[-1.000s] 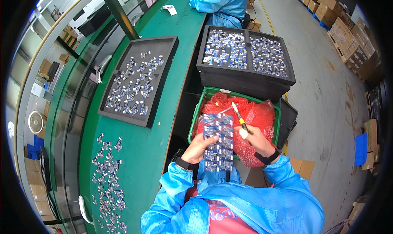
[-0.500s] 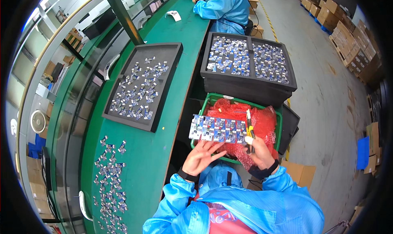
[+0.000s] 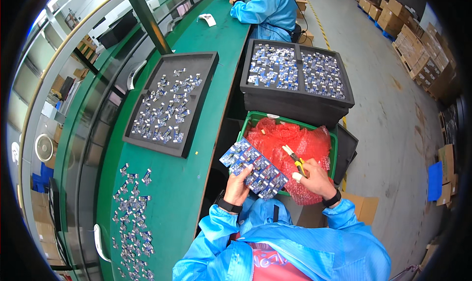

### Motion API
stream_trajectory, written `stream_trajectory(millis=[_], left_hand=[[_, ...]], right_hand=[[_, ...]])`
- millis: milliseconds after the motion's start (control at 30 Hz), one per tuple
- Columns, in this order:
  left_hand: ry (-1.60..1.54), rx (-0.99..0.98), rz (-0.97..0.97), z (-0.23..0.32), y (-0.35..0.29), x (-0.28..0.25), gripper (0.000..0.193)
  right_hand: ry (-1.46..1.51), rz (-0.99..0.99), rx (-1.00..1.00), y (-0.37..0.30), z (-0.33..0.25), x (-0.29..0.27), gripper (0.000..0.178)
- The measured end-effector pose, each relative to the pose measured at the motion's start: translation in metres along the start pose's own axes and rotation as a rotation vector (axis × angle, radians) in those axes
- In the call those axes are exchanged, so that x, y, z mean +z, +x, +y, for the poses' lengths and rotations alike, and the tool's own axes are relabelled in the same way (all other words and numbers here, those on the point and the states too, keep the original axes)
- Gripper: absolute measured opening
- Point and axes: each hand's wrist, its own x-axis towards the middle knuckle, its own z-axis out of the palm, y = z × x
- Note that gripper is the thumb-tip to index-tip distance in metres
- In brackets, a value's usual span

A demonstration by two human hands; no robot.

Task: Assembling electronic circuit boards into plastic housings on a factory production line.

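Observation:
My left hand (image 3: 237, 186) grips a blue circuit board panel (image 3: 255, 168) by its lower left part, thumb on top. The panel carries rows of small parts and tilts down to the right. In my right hand (image 3: 317, 181) is a pair of pliers or cutters (image 3: 296, 159) with yellow and black handles, its metal jaws pointing up and left, apart from the panel. Below both hands stands a green crate (image 3: 335, 158) holding red bubble wrap (image 3: 280, 136).
On the green bench (image 3: 172, 192) to the left lie several loose small boards (image 3: 132, 222) and a black foam tray (image 3: 199, 104) of them. A divided black tray (image 3: 300, 92) tops a stack beyond the crate. A co-worker in blue (image 3: 270, 8) sits at the far end.
My left hand has gone from open fingers under the panel to gripping it. The panel has turned and dropped lower. My right hand with the tool has moved away from the panel.

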Motion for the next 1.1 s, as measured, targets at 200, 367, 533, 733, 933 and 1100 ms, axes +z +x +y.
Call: stream_trajectory(millis=[200, 367, 533, 733, 933, 1100], left_hand=[[0.014, -0.108, -0.137, -0.004, -0.005, 0.004, 0.033], [0.048, -0.149, -0.181, -0.002, -0.012, 0.005, 0.034], [0.019, -0.211, -0.179, 0.000, -0.015, 0.004, 0.040], [0.030, -0.209, -0.179, -0.002, -0.015, 0.005, 0.036], [0.051, -0.225, -0.167, 0.000, -0.016, 0.007, 0.035], [0.064, -0.218, -0.160, 0.000, -0.016, 0.007, 0.035]], right_hand=[[0.587, -0.232, -0.079, 0.001, -0.010, 0.000, 0.032], [0.815, -0.338, -0.069, 0.000, -0.021, 0.015, 0.026], [0.901, -0.380, -0.043, -0.001, -0.024, 0.014, 0.025], [0.739, -0.347, -0.081, 0.002, -0.021, 0.017, 0.023], [0.631, -0.236, -0.223, 0.003, -0.022, 0.014, 0.025], [0.768, -0.350, -0.101, 0.003, -0.018, 0.014, 0.027]])
